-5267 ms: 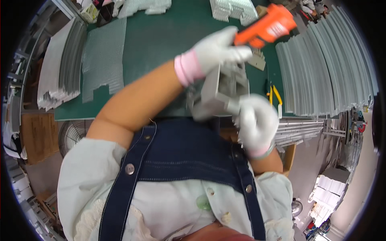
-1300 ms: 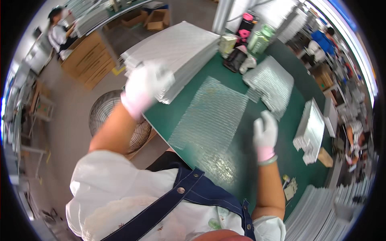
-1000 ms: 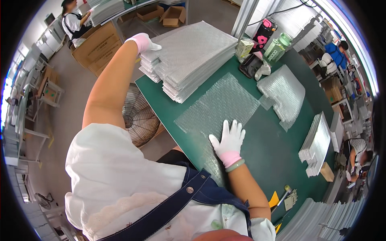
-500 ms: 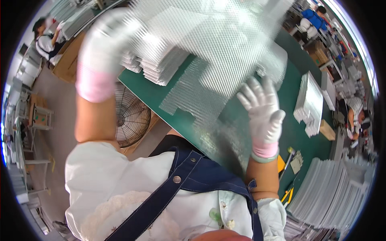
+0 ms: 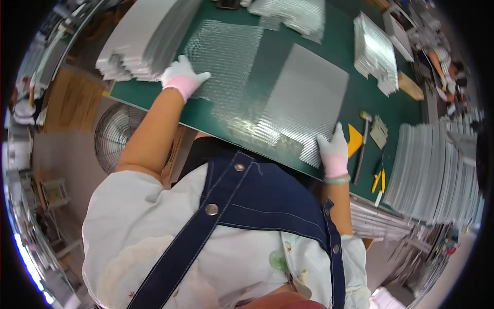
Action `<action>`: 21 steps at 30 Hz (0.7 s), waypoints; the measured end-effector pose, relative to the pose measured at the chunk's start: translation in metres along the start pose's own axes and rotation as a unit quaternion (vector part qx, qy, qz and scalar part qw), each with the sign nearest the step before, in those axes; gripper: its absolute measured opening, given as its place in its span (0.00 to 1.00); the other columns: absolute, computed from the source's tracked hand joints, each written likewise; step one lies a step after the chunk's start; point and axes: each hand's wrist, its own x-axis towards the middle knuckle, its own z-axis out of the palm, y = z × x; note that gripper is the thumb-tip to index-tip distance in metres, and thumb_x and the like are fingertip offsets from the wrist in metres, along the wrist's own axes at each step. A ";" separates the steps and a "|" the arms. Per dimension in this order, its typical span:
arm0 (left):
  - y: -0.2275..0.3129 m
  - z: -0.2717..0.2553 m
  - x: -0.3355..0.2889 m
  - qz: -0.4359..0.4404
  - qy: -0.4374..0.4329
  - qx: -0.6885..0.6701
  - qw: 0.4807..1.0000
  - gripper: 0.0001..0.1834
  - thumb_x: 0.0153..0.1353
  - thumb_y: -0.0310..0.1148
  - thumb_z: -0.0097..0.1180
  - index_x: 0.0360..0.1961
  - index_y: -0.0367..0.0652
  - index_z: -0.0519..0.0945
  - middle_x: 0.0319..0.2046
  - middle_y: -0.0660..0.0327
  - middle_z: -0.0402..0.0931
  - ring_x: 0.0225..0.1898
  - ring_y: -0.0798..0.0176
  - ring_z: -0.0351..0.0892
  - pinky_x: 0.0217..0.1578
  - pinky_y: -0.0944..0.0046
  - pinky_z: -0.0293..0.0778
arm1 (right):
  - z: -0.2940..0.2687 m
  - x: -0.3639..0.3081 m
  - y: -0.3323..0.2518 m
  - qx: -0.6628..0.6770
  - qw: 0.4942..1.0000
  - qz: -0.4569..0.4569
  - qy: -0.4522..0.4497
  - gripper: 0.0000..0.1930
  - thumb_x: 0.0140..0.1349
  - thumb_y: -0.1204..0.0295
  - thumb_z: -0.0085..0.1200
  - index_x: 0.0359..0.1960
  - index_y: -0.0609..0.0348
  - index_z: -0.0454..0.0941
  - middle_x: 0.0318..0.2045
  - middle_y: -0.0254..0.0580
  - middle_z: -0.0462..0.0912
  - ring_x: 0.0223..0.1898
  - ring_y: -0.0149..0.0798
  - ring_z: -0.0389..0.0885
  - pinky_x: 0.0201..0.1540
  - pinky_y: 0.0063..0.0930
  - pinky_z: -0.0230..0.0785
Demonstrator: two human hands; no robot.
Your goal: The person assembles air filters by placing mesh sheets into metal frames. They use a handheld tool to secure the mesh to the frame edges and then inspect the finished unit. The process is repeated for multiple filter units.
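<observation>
Two thin silver mesh sheets lie side by side on the green table (image 5: 257, 54). My left hand (image 5: 181, 80), in a white glove with a pink cuff, is at the left edge of the left mesh sheet (image 5: 224, 59), fingers and thumb apart. The right mesh sheet (image 5: 306, 95) has a notched near edge. Beside its lower right corner is my gloved right hand (image 5: 334, 152), thumb and fingers spread along the edge. Whether that hand presses on the sheet, I cannot tell.
Stacked sheets (image 5: 149, 38) stand at far left, more mesh pieces (image 5: 293, 15) at the back. Rightward are a silver stack (image 5: 375, 51), wooden block (image 5: 410, 86), hammer (image 5: 365, 117), yellow triangular piece (image 5: 355, 140), yellow-handled pliers (image 5: 379, 180) and a tall stack (image 5: 424, 175). A fan (image 5: 118, 136) stands left of the table.
The mesh sheet that was raised and blurred over the table now lies flat at right. My left hand has come down to the left sheet, my right hand down to the right sheet's edge.
</observation>
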 end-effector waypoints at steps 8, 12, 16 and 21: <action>0.000 -0.056 0.005 0.180 0.122 -0.306 0.927 0.19 0.60 0.41 0.62 0.41 0.33 0.82 0.33 0.52 0.83 0.37 0.59 0.83 0.43 0.61 0.76 | 0.038 -0.015 -0.007 -0.208 0.945 -0.243 0.061 0.41 0.59 0.42 0.55 0.67 0.58 0.65 0.67 0.57 0.64 0.70 0.57 0.57 0.70 0.59 0.45; 0.008 -0.134 -0.010 0.256 0.245 -0.236 0.905 0.14 0.66 0.37 0.60 0.45 0.37 0.82 0.30 0.66 0.79 0.32 0.72 0.75 0.37 0.68 0.73 | 0.033 -0.018 -0.012 -0.198 0.950 -0.237 0.044 0.41 0.60 0.43 0.54 0.68 0.56 0.64 0.68 0.57 0.63 0.71 0.58 0.56 0.71 0.59 0.43; 0.035 -0.176 -0.042 0.319 0.273 -0.273 0.866 0.12 0.65 0.34 0.61 0.45 0.38 0.82 0.31 0.69 0.80 0.33 0.75 0.75 0.37 0.71 0.72 | 0.030 -0.015 -0.005 -0.188 0.953 -0.236 0.038 0.40 0.59 0.44 0.56 0.68 0.57 0.65 0.67 0.57 0.63 0.71 0.57 0.56 0.71 0.58 0.44; 0.020 -0.188 -0.015 0.292 0.157 -0.350 0.876 0.11 0.65 0.32 0.62 0.43 0.36 0.83 0.32 0.69 0.80 0.35 0.78 0.74 0.39 0.75 0.70 | 0.002 -0.007 -0.011 -0.029 0.974 -0.223 -0.005 0.35 0.62 0.49 0.56 0.63 0.63 0.70 0.64 0.60 0.68 0.68 0.57 0.62 0.71 0.48 0.50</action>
